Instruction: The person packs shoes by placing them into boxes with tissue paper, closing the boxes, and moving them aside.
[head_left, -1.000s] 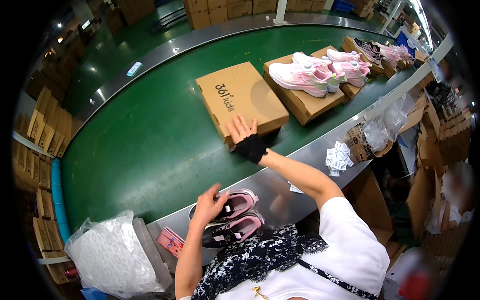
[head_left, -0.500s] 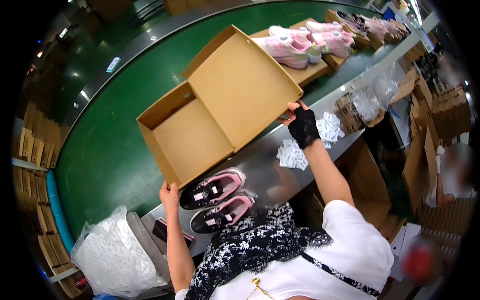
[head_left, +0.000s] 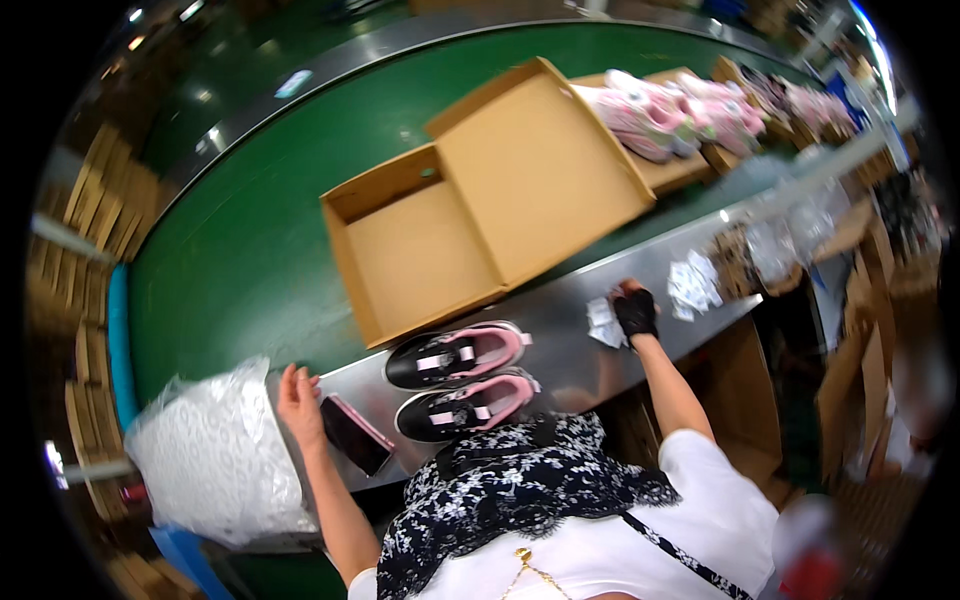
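The left hand (head_left: 298, 402) lay open on the metal ledge (head_left: 560, 320) beside a phone (head_left: 354, 434) and plastic bag (head_left: 215, 460). The gloved right hand (head_left: 634, 312) pressed white paper (head_left: 603, 324), its fingers curled. Two sneakers (head_left: 458, 378) sat before the open cardboard box (head_left: 480, 205).

The right hand (head_left: 634, 312) has let go of the lid and now grips paper (head_left: 604, 323), while the left hand (head_left: 299, 400) sits beside the phone (head_left: 354, 434).
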